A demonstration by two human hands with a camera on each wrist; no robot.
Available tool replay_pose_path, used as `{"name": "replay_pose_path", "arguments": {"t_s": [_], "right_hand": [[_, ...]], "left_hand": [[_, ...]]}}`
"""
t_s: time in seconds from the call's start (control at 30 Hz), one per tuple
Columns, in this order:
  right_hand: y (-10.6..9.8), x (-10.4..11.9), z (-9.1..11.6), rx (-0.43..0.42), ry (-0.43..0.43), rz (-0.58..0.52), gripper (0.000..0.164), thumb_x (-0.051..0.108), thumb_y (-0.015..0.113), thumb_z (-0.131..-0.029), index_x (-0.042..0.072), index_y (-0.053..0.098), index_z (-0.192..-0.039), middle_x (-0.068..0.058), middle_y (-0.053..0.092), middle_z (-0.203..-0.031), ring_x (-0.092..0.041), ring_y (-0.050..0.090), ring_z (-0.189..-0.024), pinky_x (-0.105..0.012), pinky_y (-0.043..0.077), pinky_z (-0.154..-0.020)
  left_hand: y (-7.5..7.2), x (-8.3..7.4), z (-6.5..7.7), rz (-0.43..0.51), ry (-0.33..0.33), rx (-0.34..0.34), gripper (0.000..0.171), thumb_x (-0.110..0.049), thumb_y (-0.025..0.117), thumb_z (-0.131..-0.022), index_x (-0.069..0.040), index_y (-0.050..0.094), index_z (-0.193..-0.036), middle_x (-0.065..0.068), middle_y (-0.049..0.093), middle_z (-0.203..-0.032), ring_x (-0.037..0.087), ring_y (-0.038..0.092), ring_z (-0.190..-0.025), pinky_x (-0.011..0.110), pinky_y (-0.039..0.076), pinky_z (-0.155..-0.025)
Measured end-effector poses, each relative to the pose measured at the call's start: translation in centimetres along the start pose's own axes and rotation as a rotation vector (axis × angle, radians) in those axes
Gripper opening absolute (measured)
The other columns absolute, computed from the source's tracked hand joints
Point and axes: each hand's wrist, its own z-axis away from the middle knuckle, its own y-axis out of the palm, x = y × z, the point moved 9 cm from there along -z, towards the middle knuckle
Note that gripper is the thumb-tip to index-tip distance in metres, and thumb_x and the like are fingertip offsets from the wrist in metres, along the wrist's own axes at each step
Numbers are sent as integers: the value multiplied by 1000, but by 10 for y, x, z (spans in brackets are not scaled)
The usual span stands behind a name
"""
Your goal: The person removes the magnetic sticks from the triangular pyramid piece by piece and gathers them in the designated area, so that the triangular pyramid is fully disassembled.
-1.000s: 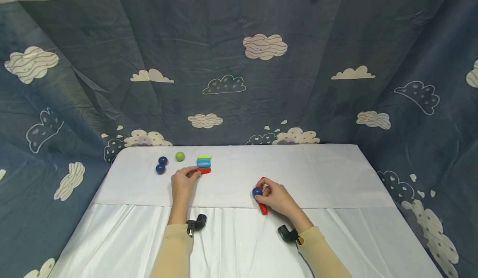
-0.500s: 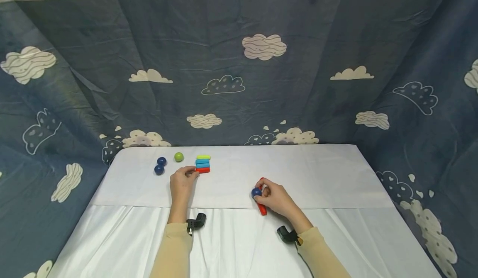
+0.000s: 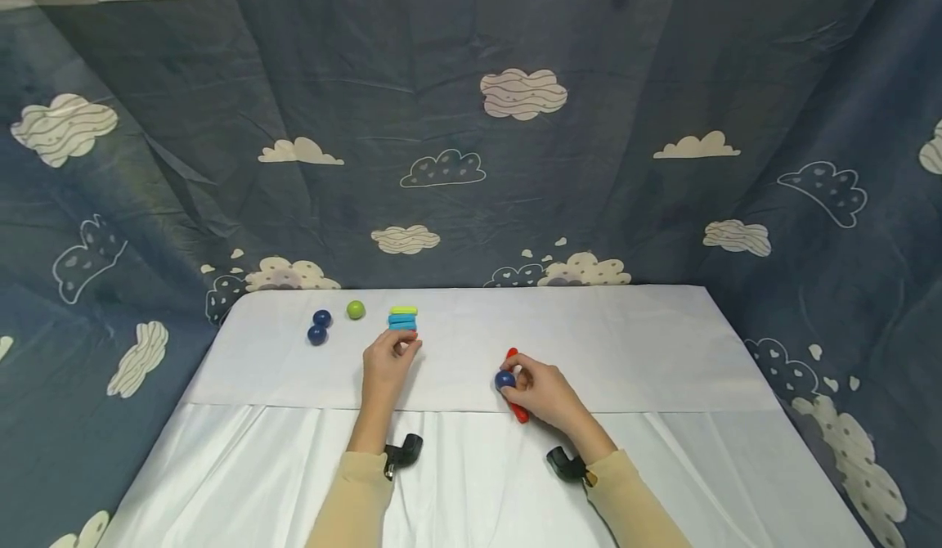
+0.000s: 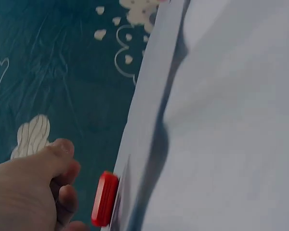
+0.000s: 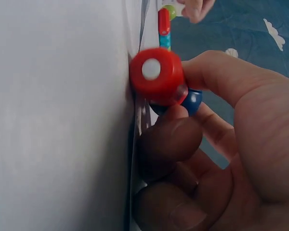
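Note:
My left hand (image 3: 386,361) hovers at the near end of a small stack of coloured sticks, fingers loosely bent. In the left wrist view a red stick (image 4: 105,199) lies apart from the fingertips; the head view mostly hides it behind them. Just beyond are blue sticks (image 3: 402,322) and a yellow-green stick (image 3: 403,310). Thumb and fingers of my right hand (image 3: 546,389) pinch a dark blue ball (image 3: 504,379) with red stick pieces (image 3: 521,414) at its upper and lower sides. The right wrist view shows a white dot on the near red end (image 5: 156,72).
Two dark blue balls (image 3: 317,335) rest side by side at the back left. A green ball (image 3: 356,310) lies between them and the sticks. White cloth (image 3: 625,343) covers the table, and a dark cloud-print curtain (image 3: 589,188) surrounds its back and sides.
My left hand has moved right, from the left end of the red stick to over it. The right hand keeps its hold on the ball and red pieces, which have tilted slightly.

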Motion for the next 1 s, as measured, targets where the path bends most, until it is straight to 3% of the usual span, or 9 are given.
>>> {"name": "replay_pose_path", "arguments": {"t_s": [0.23,0.37,0.6,0.83,1.0], "right_hand": [[3,8,2,-21,-50,152,33,25,83,-92,27,73,-124,8,60,-80,-13,50,-69,-27,36,-63],[6,12,2,-14,-85,175,37,26,84,-91,24,70,-125,11,64,-83,-11,52,-72,-28,41,-67],[8,15,2,11,-99,108,25,22,86,-90,19,72,-110,10,67,-86,-9,55,-79,-27,47,-76],[10,13,1,36,-137,90,25,18,82,-93,23,78,-117,7,74,-105,-11,62,-97,-43,57,-99],[9,12,2,28,-152,78,26,16,82,-93,23,79,-118,4,76,-113,-15,65,-103,-48,57,-102]], "left_hand": [[42,-17,17,18,28,292,11,-15,83,-92,-12,80,-103,1,77,-93,6,57,-75,22,50,-70],[60,-24,27,-15,44,405,16,-19,83,-93,-16,80,-108,-3,78,-99,4,61,-78,23,53,-74],[68,-28,31,-80,30,457,31,-22,85,-91,-18,78,-121,-4,77,-107,4,58,-78,24,50,-74],[70,-25,32,-75,-2,499,36,-22,85,-91,-19,77,-126,-3,75,-102,5,59,-80,25,49,-76],[71,-26,32,-68,8,526,30,-22,84,-92,-20,79,-122,-5,71,-90,7,54,-76,23,46,-71]]}}
